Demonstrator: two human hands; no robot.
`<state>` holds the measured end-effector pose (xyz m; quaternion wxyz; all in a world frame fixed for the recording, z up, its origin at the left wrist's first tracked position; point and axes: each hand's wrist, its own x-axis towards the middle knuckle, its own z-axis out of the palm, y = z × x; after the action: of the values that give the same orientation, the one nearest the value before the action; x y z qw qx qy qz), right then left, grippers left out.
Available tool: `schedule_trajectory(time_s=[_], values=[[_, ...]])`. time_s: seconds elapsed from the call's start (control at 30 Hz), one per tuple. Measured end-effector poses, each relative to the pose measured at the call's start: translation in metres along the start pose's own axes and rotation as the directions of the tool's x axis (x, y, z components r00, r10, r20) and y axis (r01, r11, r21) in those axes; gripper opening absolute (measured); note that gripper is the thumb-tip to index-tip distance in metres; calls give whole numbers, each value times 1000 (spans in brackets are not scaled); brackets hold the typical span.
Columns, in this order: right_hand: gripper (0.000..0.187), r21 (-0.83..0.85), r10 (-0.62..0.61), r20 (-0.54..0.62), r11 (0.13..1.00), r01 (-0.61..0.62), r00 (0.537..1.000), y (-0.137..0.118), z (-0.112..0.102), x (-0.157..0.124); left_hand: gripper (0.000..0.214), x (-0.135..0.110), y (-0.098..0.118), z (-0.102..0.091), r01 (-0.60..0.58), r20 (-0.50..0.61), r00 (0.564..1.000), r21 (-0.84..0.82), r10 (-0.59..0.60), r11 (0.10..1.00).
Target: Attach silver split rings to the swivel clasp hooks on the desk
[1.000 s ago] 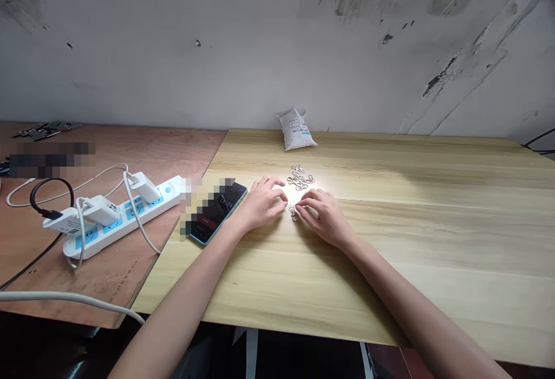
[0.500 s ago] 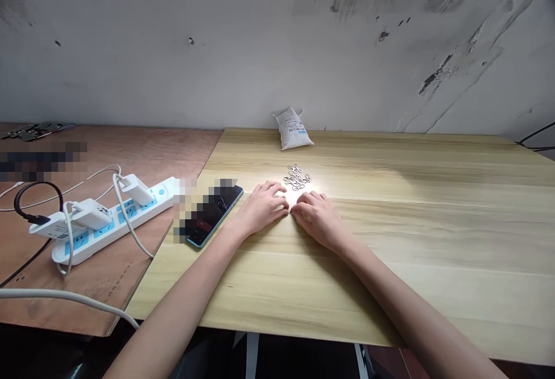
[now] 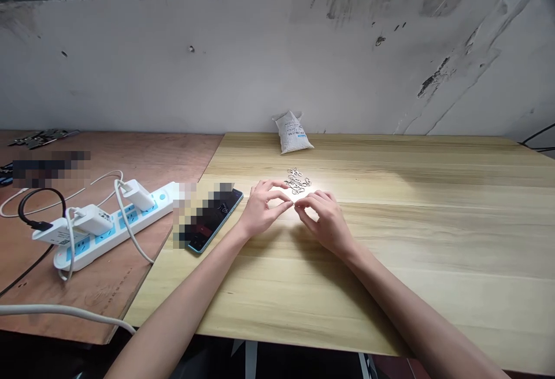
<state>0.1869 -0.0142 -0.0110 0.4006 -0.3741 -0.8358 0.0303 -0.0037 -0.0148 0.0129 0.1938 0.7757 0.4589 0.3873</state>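
1. Metal rings (image 3: 297, 180) are a small loose silvery heap on the bench (image 3: 390, 286), just past the fingertips of both hands and apart from them. More on that further down, starting close in.
2. Closest are two bare forearms that come in from the bottom edge and angle toward each other over the light wood.
3. The left hand (image 3: 260, 212) has its fingers curled and its thumb and forefinger drawn into a pinch. The right hand (image 3: 326, 221) is shaped the same way, and the tips of the two hands meet or nearly meet in the middle. Whether a ring is caught in either pinch I honestly can't tell, it's too small to make out.
4. Just left of the left hand a phone (image 3: 212, 217) lies flat with its screen lit.
5. Further left, on a darker brown board (image 3: 143, 153) butted against the bench, is a white power strip (image 3: 117, 223) with white chargers (image 3: 136, 194) plugged in. A white cable (image 3: 65, 310) runs nearer than that.
6. The ring heap from point 1 sits in a bright patch of light right beyond the fingers.
7. Beyond the heap a small white bag (image 3: 291, 132) with printing on it stands near the back edge.
8. Behind everything is a scuffed, stained white wall (image 3: 260, 66).
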Motion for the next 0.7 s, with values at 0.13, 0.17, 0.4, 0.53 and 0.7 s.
schedule_trajectory(time_s=[0.13,0.17,0.4,0.53,0.7], values=[[14,-51,26,-93,998,-30,995,-8,3,1,12,3,5,16,185,-116,964,-359,-240,915],[15,-44,39,-86,998,-43,996,-8,4,1,14,4,5,19,234,-118,941,-448,-317,863],[19,224,218,-46,953,-203,975,-7,3,4,15,6,1,19,270,-93,924,-528,-371,805],[14,334,215,37,918,-215,976,-7,1,4,15,4,4,21,270,-61,936,-506,-346,819],[24,331,235,58,912,-241,970,-5,0,2,17,3,3,26,296,-21,937,-478,-348,827]])
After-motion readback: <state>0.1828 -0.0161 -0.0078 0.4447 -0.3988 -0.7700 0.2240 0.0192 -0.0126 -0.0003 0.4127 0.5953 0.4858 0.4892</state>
